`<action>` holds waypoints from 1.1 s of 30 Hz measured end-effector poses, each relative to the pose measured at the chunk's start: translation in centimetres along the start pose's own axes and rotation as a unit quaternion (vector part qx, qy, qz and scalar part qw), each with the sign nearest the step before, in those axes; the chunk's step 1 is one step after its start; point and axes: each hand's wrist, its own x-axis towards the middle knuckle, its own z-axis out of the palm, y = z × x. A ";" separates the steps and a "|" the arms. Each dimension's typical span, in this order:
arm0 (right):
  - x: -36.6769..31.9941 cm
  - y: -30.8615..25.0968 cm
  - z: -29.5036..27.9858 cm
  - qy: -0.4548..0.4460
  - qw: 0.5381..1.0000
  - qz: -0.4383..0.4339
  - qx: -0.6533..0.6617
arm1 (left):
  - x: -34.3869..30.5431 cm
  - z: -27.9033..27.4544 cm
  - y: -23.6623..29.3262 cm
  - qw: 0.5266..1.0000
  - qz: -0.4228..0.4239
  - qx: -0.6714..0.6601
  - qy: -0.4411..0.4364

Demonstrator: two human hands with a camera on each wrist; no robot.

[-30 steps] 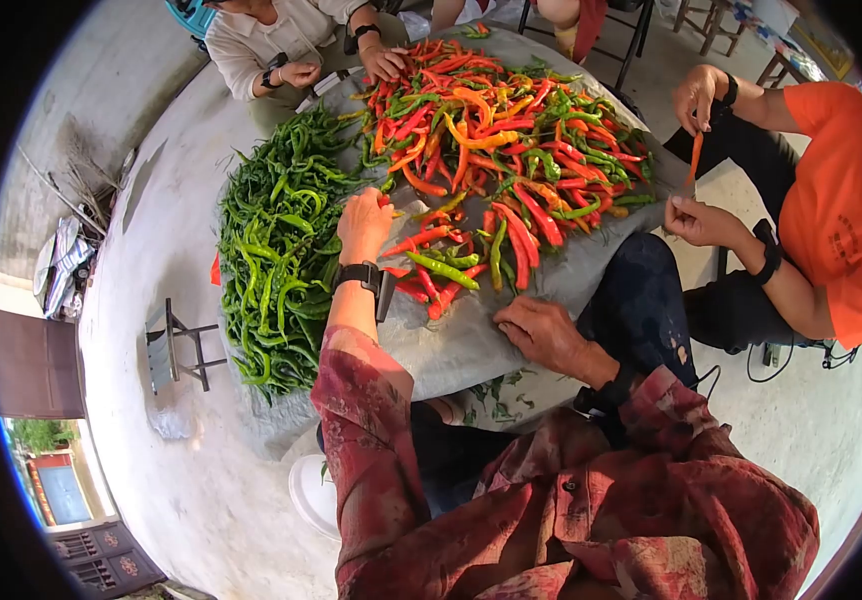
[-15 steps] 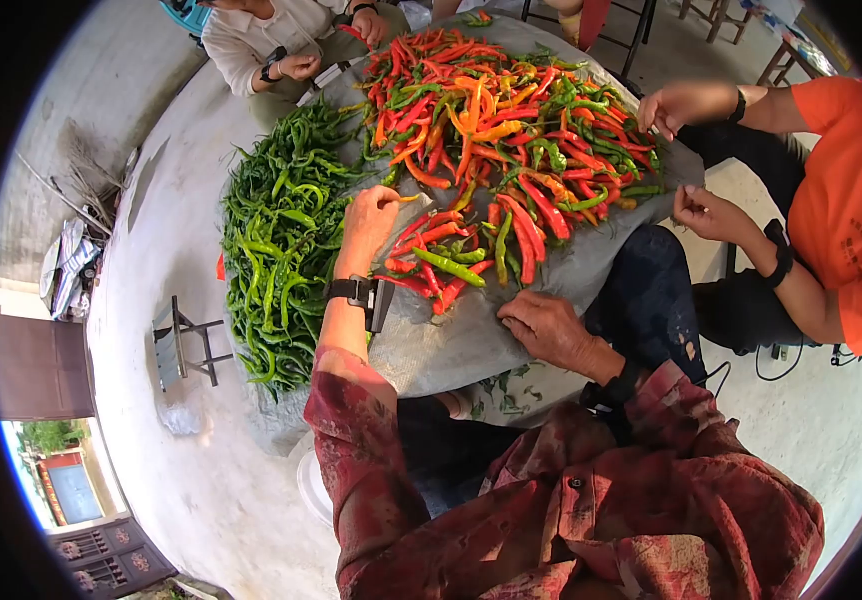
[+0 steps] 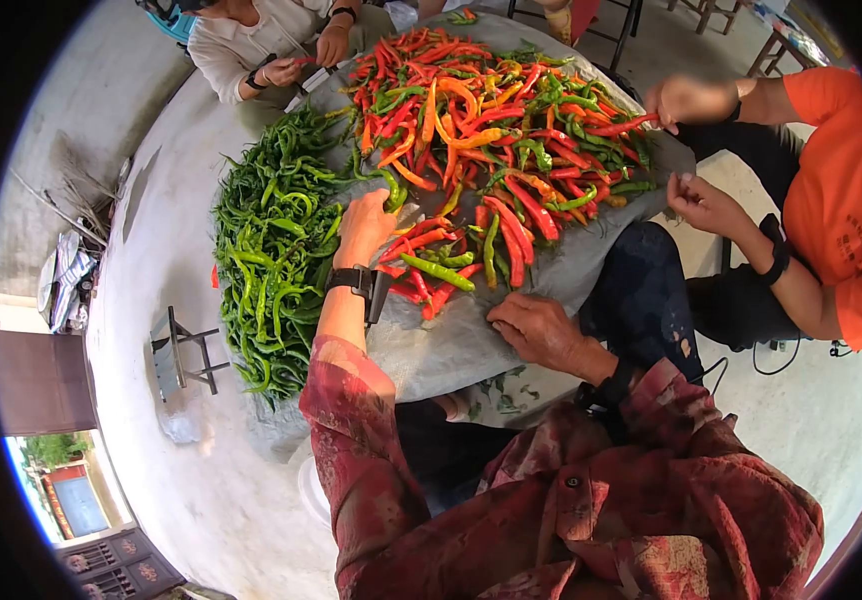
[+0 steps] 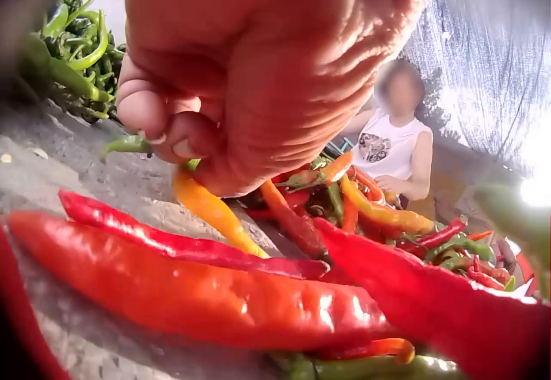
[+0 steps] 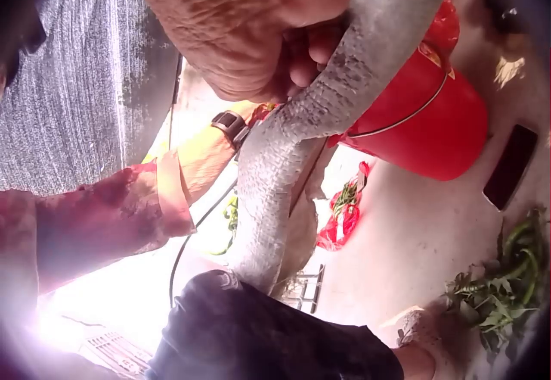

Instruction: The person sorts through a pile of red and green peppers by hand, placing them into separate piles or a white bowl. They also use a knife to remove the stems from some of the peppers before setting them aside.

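Observation:
My left hand (image 3: 363,232) pinches a curved green pepper (image 3: 393,188) between thumb and fingertips, beside the heap of green peppers (image 3: 269,270). In the left wrist view, a green tip (image 4: 126,146) protrudes from the fingertips of that hand (image 4: 250,70); a yellow-orange pepper (image 4: 213,213) lies just below. Red peppers (image 4: 198,302) are in front. My right hand (image 3: 548,335), loosely curled, rests on the grey sheet (image 3: 451,350) near the small group of red and green peppers. From the right wrist, this hand (image 5: 258,31) shows bent fingers against the sheet's edge (image 5: 344,83), holding no pepper.
A large mixed heap (image 3: 491,135) covers the far side. A person in orange (image 3: 841,200) sits at the right, another in a light top (image 3: 241,50) at the far left. Below the sheet, a red bucket (image 5: 430,121) and a phone (image 5: 510,166) are on the floor.
A yellowish pepper was at my left fingertips half a second ago; a curved green one is there now. My right hand has stayed nearly still. The person in orange now holds a red pepper.

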 end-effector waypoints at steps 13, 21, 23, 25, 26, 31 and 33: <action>-0.3 0.0 0.4 0.006 1.000 0.001 -0.012 | -8.3 -0.8 5.6 0.968 0.124 -0.169 0.139; -0.2 -0.1 -0.1 0.017 0.998 -0.007 0.068 | -10.1 -1.6 7.7 0.965 0.021 -0.160 0.208; -0.1 -0.6 -0.7 0.020 0.996 -0.002 0.083 | -10.4 -1.9 8.4 0.965 0.026 -0.119 0.233; 0.1 -1.0 -1.4 0.035 0.993 -0.006 0.116 | -11.0 -1.7 9.3 0.961 0.058 -0.083 0.258; 0.1 -1.2 -1.8 0.037 0.992 -0.005 0.119 | -11.5 -1.5 9.7 0.954 0.089 -0.048 0.281; 0.4 0.1 -2.5 0.058 0.947 0.141 0.281 | -14.2 0.5 12.2 0.947 0.137 0.074 0.281; 0.5 0.1 -2.5 0.074 0.892 0.199 0.400 | -15.3 0.9 13.4 0.951 0.161 0.042 0.260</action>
